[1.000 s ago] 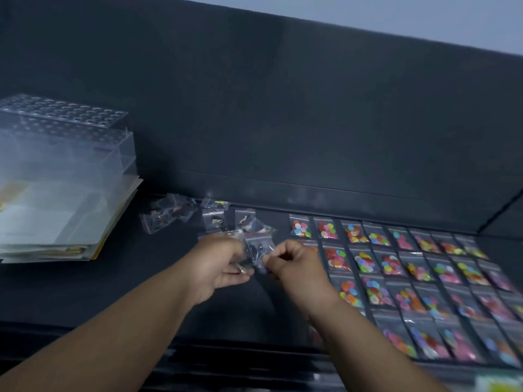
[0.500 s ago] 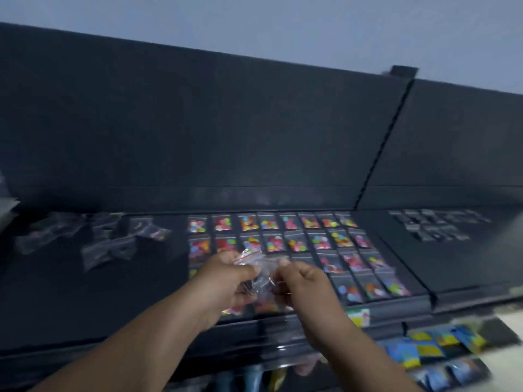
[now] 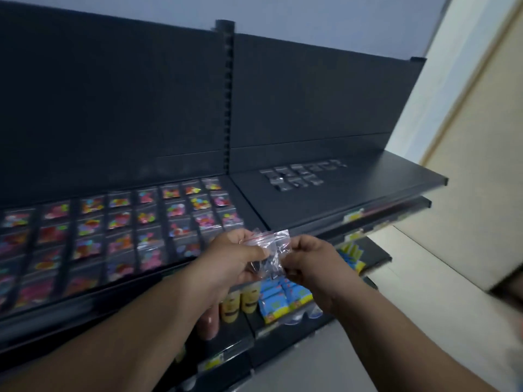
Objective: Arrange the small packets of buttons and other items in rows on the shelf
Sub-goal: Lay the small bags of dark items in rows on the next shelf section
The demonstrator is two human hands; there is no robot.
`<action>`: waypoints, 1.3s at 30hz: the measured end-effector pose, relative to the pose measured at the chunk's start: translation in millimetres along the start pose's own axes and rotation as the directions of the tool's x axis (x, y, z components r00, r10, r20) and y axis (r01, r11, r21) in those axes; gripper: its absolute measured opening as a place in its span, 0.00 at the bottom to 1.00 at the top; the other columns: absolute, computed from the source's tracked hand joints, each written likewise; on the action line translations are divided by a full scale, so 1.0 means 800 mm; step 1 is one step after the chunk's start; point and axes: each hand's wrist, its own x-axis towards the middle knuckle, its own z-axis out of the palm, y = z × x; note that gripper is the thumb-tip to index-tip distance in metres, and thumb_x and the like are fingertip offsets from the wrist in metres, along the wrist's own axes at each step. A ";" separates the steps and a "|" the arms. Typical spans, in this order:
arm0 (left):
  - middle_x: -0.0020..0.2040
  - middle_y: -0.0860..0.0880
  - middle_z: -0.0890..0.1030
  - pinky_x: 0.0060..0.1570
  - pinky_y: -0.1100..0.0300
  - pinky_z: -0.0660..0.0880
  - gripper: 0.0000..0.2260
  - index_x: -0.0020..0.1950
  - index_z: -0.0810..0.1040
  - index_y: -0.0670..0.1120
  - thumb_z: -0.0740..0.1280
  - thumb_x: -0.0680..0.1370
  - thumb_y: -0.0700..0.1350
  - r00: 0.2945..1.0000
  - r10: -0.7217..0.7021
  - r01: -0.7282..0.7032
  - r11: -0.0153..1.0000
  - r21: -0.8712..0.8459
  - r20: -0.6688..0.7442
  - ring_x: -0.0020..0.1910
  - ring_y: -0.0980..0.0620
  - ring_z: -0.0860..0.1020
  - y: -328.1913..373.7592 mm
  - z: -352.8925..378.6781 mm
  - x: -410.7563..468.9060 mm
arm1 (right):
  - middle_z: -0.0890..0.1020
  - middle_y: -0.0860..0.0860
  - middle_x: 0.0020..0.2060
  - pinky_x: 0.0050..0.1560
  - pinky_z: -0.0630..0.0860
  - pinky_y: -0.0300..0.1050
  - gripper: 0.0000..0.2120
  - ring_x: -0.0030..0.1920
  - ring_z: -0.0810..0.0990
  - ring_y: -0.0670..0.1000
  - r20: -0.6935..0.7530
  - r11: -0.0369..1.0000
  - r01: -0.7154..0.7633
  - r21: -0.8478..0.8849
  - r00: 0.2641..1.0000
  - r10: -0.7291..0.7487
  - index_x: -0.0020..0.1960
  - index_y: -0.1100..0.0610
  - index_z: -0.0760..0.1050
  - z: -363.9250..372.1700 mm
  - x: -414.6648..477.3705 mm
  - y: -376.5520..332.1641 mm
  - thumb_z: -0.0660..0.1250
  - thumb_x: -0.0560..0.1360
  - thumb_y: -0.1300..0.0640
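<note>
Left hand (image 3: 236,261) and right hand (image 3: 311,264) both have their grip clamped on some small clear packets (image 3: 273,250), held in the air just in front of the shelf (image 3: 353,196). Probably two or three, it's blurry. Colourful button packets (image 3: 127,222) lie in rows on the left section, darker packets (image 3: 297,175) on the right.

Down on a lower shelf (image 3: 237,332) stand yellow tubs (image 3: 240,302) with dark faces, just beside blue packs (image 3: 278,299). Yellow price labels (image 3: 353,215) mark the shelf edges. A cream wall (image 3: 475,165) rises at right.
</note>
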 end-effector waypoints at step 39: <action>0.39 0.45 0.81 0.29 0.60 0.76 0.09 0.46 0.75 0.43 0.72 0.70 0.33 0.971 -0.031 0.062 0.990 0.125 -0.236 0.35 0.50 0.78 0.085 0.220 0.436 | 0.79 0.59 0.37 0.42 0.80 0.55 0.07 0.38 0.79 0.57 -0.149 0.958 -0.138 -0.250 0.983 0.103 0.46 0.63 0.75 -0.358 0.481 -0.053 0.63 0.69 0.69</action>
